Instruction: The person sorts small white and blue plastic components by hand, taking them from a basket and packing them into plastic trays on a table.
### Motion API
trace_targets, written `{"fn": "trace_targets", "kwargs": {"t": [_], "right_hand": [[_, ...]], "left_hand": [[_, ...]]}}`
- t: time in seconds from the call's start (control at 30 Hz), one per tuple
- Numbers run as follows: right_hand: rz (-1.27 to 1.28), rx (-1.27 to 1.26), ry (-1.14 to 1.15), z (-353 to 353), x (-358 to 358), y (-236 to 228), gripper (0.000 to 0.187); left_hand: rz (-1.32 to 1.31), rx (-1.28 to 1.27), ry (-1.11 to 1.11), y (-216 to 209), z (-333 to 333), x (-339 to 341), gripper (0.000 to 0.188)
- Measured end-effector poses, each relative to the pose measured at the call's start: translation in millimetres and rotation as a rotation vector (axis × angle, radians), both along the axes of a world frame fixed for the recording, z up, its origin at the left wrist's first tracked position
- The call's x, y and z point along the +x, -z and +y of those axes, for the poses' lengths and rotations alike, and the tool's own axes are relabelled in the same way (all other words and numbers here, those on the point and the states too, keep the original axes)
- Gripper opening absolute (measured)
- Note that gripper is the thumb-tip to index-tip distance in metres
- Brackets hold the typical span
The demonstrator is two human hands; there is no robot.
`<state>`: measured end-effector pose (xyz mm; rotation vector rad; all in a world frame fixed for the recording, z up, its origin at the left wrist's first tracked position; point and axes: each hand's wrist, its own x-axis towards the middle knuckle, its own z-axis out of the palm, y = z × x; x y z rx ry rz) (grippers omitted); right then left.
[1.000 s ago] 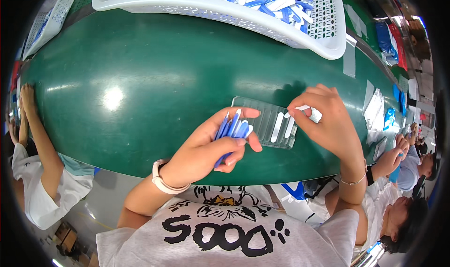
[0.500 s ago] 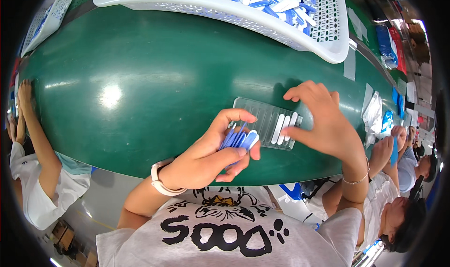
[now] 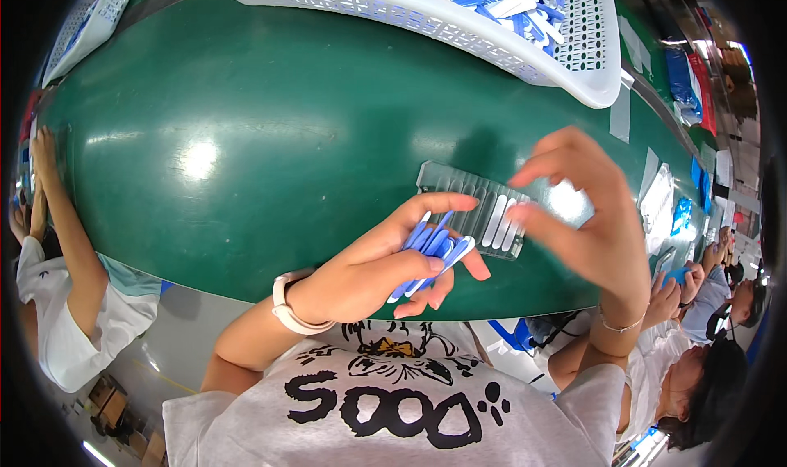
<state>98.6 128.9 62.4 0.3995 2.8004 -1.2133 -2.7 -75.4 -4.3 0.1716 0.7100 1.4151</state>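
We have the clear ribbed tray (image 3: 443, 182) on the green worktop (image 3: 270, 180), and three white strips (image 3: 503, 223) lie side by side in the slots toward its right end. A second ago we counted only two there, and our right hand (image 3: 604, 225) was pinching another over that end. Now its grip is apart, thumb and forefinger parted beside the tray's right end; it is blurred, and we cannot tell whether the thumb touches the nearest strip. Our left hand (image 3: 369, 258), near side of the tray, matches the earlier view: its grip is clamped on a fanned bundle of blue-and-white strips (image 3: 426, 244), with the forefinger reaching over the tray's near left part. The tray's slots left of the white strips remain bare. Beyond the tray stands the white perforated basket (image 3: 605, 88), heaped with more blue and white strips (image 3: 516, 8).
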Motion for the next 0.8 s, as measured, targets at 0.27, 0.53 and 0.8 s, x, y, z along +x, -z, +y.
{"fn": "trace_targets", "kwargs": {"t": [0.27,0.53,0.8], "right_hand": [[0.035,-0.264,-0.073,-8.7,-5.6,25.9,0.014],[-0.166,-0.527,0.203,-17.9,1.1,23.2,0.009],[0.328,-0.140,0.356,-12.4,24.8,34.8,0.009]], "left_hand": [[0.124,-0.021,0.018,-0.8,2.3,-1.5,0.045],[0.338,-0.113,0.052,2.2,2.0,-1.9,0.017],[0.532,-0.166,-0.080,4.0,1.4,0.8,0.014]]}}
